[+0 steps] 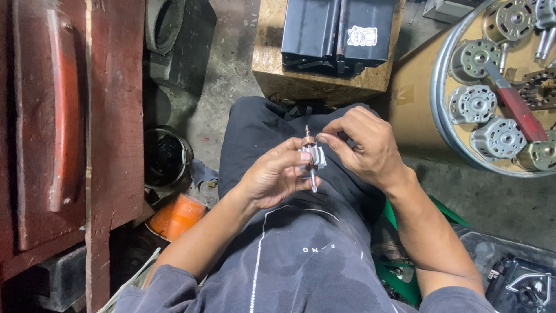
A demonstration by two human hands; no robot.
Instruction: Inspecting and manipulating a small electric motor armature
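Observation:
A small motor armature (pixel 311 156), with a steel shaft, a copper-coloured end and a pale core, stands upright between my hands over my lap. My left hand (pixel 273 175) grips it from the left, fingers wrapped round the core. My right hand (pixel 364 145) pinches its upper part from the right with thumb and forefinger. Dark trousers and a dark shirt lie under the hands.
A wooden block (pixel 267 69) carrying a black metal box (pixel 336 32) stands ahead. At the right, a round tray (pixel 441 110) holds several small motors and a red-handled tool (pixel 521 113). A red wooden bench (pixel 63 127) runs along the left, with an orange container (pixel 176 215) and a dark tin (pixel 165 156) beside it.

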